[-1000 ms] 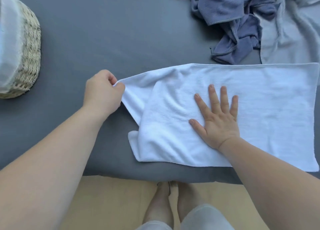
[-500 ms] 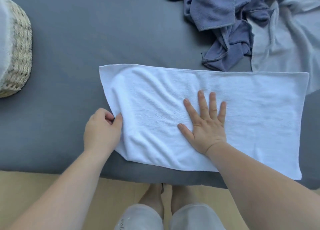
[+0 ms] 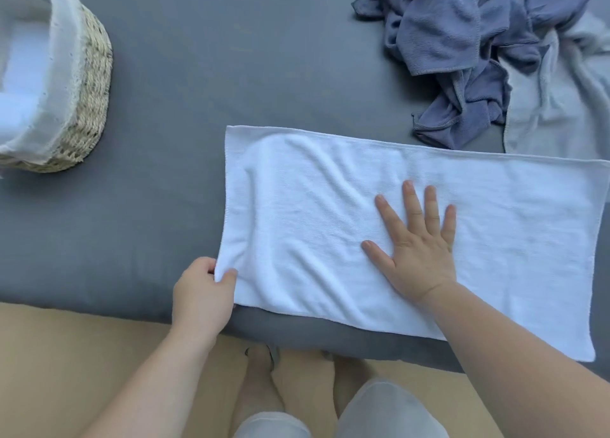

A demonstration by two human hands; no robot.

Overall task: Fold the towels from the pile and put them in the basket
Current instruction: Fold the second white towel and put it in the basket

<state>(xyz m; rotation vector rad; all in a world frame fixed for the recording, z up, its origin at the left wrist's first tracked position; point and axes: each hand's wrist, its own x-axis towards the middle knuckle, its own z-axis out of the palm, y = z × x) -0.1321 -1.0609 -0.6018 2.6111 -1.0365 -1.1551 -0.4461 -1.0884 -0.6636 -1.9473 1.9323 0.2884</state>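
A white towel (image 3: 330,213) lies spread flat on the grey bed (image 3: 198,91), its long side running left to right. My left hand (image 3: 203,297) pinches the towel's near left corner between thumb and fingers. My right hand (image 3: 417,246) rests flat on the towel's middle, palm down with fingers spread. A pile of towels (image 3: 488,58), blue and pale grey, lies crumpled at the far right, just behind the white towel. The wicker basket (image 3: 89,107) with a white cloth liner stands at the far left, well apart from the towel.
The bed's near edge (image 3: 99,292) runs just under my left hand, with beige floor (image 3: 82,355) below it. My legs and feet (image 3: 297,381) stand against that edge. Bare grey sheet lies between basket and towel.
The folded-over left end of the white towel has been pulled open and laid flat. My left hand moved from the far left corner down to the near left corner. My right hand stayed pressed down.
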